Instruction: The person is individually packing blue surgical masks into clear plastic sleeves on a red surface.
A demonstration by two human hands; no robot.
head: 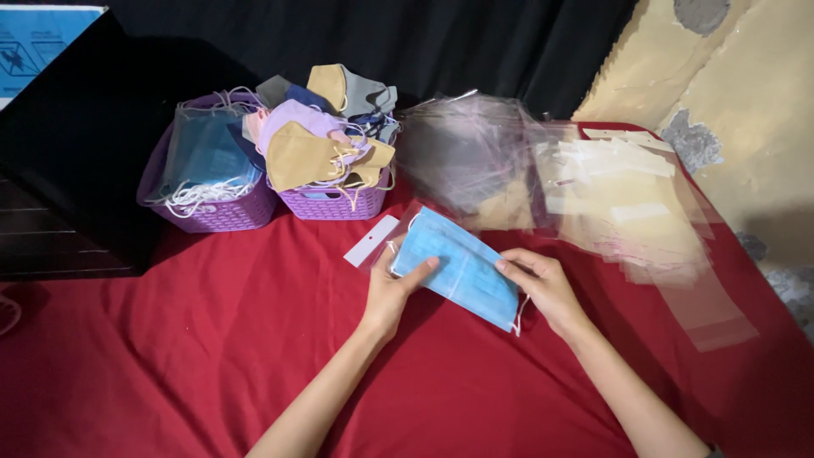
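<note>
Two bare forearms are reaching up from the bottom edge over the red cloth that is covering the table. Both hands are gripping one blue surgical mask, which is lying tilted just above the cloth's middle. The left hand is pinching the mask's left edge, thumb on top and fingers curled beneath. The right hand is closing on the mask's right end, fingers bent over the edge, with a white ear loop hanging beside it. One clear plastic sleeve with a white hanging header is lying partly under the mask, at its upper left; whether the mask is already partly inside it is hard to say.

Two purple plastic baskets are standing side by side beyond the mask, to its upper left. The left basket is holding a stack of blue masks with white loops. The right basket is overflowing with folded masks in tan, lilac, grey and navy. A loose, blurred heap of clear sleeves is sitting just beyond the mask, and a fanned spread of flat clear sleeves with white strips is lying to the mask's right. One blue rectangular label on a dark box is showing far to the upper left of the mask.
</note>
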